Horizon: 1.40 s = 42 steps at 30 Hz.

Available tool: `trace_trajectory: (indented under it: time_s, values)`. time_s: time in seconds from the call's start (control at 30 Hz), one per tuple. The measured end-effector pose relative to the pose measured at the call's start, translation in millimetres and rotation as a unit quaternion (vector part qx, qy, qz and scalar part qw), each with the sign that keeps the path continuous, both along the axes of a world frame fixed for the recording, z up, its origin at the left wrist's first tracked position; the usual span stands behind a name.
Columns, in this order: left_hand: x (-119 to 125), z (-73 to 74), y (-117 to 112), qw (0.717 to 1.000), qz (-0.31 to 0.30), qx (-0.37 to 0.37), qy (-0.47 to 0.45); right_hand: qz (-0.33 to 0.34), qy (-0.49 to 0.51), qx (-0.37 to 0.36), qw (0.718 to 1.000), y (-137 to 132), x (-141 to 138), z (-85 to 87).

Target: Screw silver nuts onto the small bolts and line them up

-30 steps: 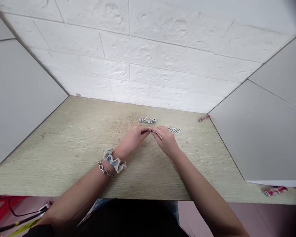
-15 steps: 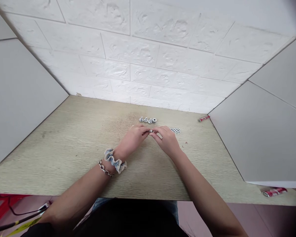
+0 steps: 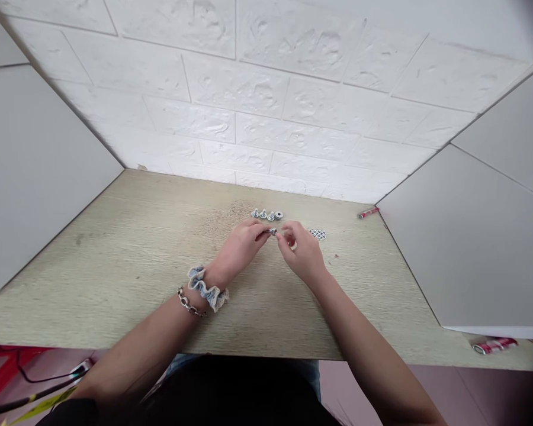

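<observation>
My left hand and my right hand meet over the middle of the wooden desk. Both pinch a small silver metal part between their fingertips, the fingers closed round it. Just behind the hands stands a short row of small silver bolts with a washer. A cluster of small silver washers lies right of my right hand. My left wrist wears a blue scrunchie and a chain bracelet.
White brick-pattern wall behind and grey partition panels at both sides enclose the desk. A red pen-like item lies at the back right corner; another red item lies at the desk's right front edge. Cables hang at lower left.
The hands have stayed together on the small part, shifting slightly away from me; my right fingers have turned a little around it.
</observation>
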<state>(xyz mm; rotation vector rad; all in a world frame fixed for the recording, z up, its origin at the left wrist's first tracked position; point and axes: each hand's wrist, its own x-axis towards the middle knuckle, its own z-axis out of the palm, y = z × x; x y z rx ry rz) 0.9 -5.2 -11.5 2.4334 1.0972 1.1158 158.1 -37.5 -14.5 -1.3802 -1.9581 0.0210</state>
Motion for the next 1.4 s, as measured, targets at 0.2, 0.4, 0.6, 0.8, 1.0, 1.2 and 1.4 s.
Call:
trace_trajectory:
  time_s: [0.2, 0.4, 0.6, 0.8, 1.0, 1.2, 1.4]
  values:
    - [0.6, 0.7, -1.2, 1.0, -0.009, -0.025, 0.009, 0.081, -0.033, 0.009, 0.996, 2.5, -0.4, -1.9]
    - [1.7, 0.9, -2.0, 0.999, -0.003, -0.038, 0.029, -0.059, -0.099, -0.043, 0.992, -0.6, 3.4, -1.1]
    - [0.9, 2.4, -2.3, 0.998, -0.001, -0.053, 0.02, 0.014, -0.036, -0.021, 0.999, 0.9, 2.9, 0.4]
    - [2.9, -3.8, -3.2, 0.998, -0.024, -0.054, 0.015, 0.082, -0.039, -0.025, 0.996, 2.8, 2.8, -3.0]
    - [3.1, -2.8, -1.9, 0.997, -0.022, -0.068, 0.0, 0.076, -0.034, -0.018, 0.996, 2.5, 4.5, -1.7]
    - [2.3, 2.4, -1.6, 0.996, -0.036, -0.086, 0.005, 0.073, -0.033, -0.012, 0.997, 3.6, 6.6, -2.3]
    - [1.7, 4.6, -2.4, 0.996, -0.039, -0.082, 0.02, 0.065, -0.05, -0.009, 0.997, 3.4, 7.6, -1.9]
